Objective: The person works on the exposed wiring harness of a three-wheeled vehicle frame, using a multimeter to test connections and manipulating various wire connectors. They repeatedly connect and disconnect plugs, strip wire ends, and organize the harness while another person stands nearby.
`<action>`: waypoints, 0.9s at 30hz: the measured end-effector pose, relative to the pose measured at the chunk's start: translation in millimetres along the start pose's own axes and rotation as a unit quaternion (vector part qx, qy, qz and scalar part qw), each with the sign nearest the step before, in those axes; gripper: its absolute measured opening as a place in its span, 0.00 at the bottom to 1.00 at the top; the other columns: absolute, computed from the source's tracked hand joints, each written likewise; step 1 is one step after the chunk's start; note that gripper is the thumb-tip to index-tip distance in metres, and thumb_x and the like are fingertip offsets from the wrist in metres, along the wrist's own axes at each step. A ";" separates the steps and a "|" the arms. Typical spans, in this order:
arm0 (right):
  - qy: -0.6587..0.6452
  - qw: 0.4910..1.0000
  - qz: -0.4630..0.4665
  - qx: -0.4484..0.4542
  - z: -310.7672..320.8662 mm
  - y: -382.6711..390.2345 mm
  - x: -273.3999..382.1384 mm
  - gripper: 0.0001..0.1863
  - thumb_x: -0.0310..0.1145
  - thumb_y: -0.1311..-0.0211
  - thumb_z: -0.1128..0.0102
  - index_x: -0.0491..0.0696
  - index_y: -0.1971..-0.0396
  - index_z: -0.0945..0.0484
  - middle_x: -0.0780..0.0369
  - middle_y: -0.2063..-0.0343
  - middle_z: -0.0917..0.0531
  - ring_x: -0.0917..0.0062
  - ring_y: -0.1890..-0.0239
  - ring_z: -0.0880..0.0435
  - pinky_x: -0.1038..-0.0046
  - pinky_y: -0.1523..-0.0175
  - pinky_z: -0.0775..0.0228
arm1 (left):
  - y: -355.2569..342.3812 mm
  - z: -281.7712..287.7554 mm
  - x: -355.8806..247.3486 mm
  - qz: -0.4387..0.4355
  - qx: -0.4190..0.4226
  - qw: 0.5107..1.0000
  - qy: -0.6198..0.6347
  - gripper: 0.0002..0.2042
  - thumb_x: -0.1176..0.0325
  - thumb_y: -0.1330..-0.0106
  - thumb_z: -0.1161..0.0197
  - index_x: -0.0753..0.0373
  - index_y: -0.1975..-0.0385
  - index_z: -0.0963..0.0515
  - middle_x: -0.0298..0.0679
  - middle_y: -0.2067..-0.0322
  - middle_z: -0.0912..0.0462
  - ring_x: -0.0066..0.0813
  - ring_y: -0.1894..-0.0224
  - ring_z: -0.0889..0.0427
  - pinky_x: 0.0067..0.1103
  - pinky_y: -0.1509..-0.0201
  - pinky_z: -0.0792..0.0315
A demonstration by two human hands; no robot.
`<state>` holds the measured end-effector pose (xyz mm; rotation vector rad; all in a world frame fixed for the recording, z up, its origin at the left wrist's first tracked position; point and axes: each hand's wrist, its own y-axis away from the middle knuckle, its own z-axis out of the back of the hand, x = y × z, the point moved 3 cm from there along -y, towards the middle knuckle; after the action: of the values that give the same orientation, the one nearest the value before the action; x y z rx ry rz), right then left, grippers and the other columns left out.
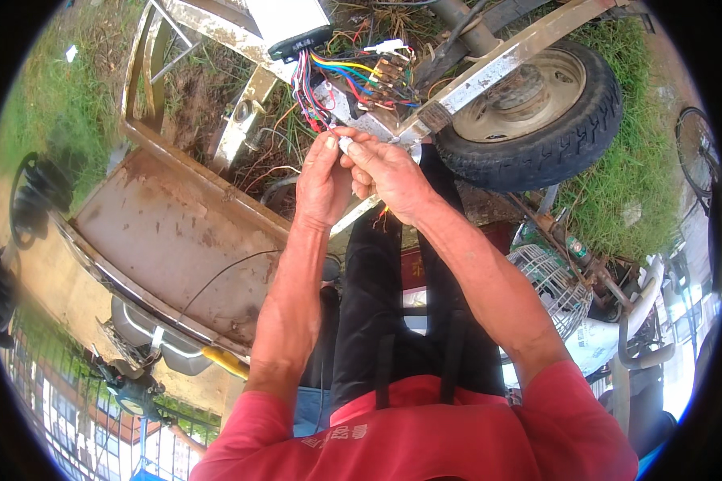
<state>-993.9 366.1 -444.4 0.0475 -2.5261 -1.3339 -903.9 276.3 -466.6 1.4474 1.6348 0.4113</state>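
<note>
My left hand (323, 178) and my right hand (389, 172) meet at the top centre, fingers pinched around a small white piece (345, 144), perhaps a connector, on thin wires. Just above them, a bundle of coloured wires (337, 68) runs from a black-ended silver box (293, 24), seemingly a controller, toward a brown terminal block (387, 74) with several wire ends. These parts sit on a dirty metal frame (457, 92). The tips of some fingers are hidden behind others.
A tyred wheel (529, 164) lies at upper right. A rusty metal tray (160, 232) fills the left. My legs (365, 321) stand below my hands. A wire basket (549, 289), a bicycle wheel (690, 152), a yellow-handled object (225, 361) and grass (618, 200) surround the frame.
</note>
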 end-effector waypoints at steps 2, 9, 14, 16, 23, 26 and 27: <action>0.011 1.000 -0.001 0.007 2.0 -1.5 -3.0 0.16 0.43 0.21 0.45 0.44 0.53 0.19 0.71 0.74 0.25 0.86 0.77 0.28 0.79 0.69 0.33 | -0.4 0.9 -0.2 0.003 0.000 1.000 0.003 0.16 0.59 0.20 0.46 0.65 0.47 0.24 0.49 0.50 0.17 0.44 0.43 0.19 0.38 0.39 0.23; 0.042 0.999 0.014 0.026 4.5 -7.0 -10.8 0.25 0.44 0.21 0.46 0.44 0.34 0.27 0.70 0.73 0.27 0.88 0.76 0.31 0.80 0.70 0.32 | 0.2 6.4 -1.6 0.011 -0.004 1.000 -0.017 0.16 0.59 0.19 0.48 0.65 0.46 0.23 0.49 0.49 0.18 0.35 0.54 0.18 0.32 0.50 0.21; 0.042 0.999 0.020 0.023 4.8 -9.1 -11.5 0.25 0.44 0.21 0.45 0.44 0.34 0.27 0.69 0.71 0.26 0.89 0.76 0.31 0.80 0.69 0.30 | 0.3 -6.7 -5.7 0.007 -0.035 0.999 -0.029 0.16 0.59 0.19 0.48 0.65 0.46 0.24 0.43 0.57 0.18 0.29 0.62 0.19 0.28 0.57 0.23; 0.031 0.999 0.036 0.018 4.2 -9.7 -13.1 0.25 0.44 0.21 0.45 0.44 0.35 0.26 0.69 0.69 0.25 0.89 0.76 0.31 0.80 0.69 0.30 | 1.3 -8.2 -6.2 0.007 -0.042 0.998 -0.035 0.16 0.59 0.19 0.49 0.64 0.46 0.24 0.41 0.61 0.19 0.28 0.64 0.20 0.26 0.60 0.23; 0.053 0.997 0.064 0.009 2.4 -9.9 -16.6 0.21 0.41 0.21 0.45 0.43 0.39 0.24 0.70 0.69 0.25 0.88 0.76 0.31 0.79 0.68 0.32 | 1.5 -3.4 -1.9 0.008 -0.033 0.999 -0.040 0.15 0.57 0.19 0.52 0.62 0.48 0.25 0.35 0.68 0.21 0.24 0.70 0.21 0.21 0.68 0.27; 0.086 0.994 0.068 0.014 3.8 -12.5 -13.6 0.22 0.43 0.22 0.44 0.43 0.39 0.23 0.70 0.73 0.24 0.88 0.75 0.28 0.79 0.67 0.29 | 1.2 -5.8 -6.1 0.007 -0.033 0.999 -0.039 0.15 0.57 0.19 0.51 0.62 0.47 0.25 0.35 0.69 0.21 0.24 0.70 0.22 0.21 0.69 0.27; 0.101 0.992 0.070 0.016 5.1 -13.8 -11.9 0.23 0.45 0.23 0.43 0.43 0.39 0.23 0.69 0.75 0.24 0.87 0.74 0.25 0.79 0.67 0.27 | 1.2 -6.6 -8.3 0.006 -0.033 0.999 -0.041 0.15 0.57 0.19 0.51 0.62 0.47 0.25 0.35 0.69 0.21 0.24 0.70 0.22 0.22 0.69 0.27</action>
<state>-985.2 364.2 -461.0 0.0102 -2.3361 -1.1713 -908.9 270.9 -458.9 1.4075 1.5341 0.4041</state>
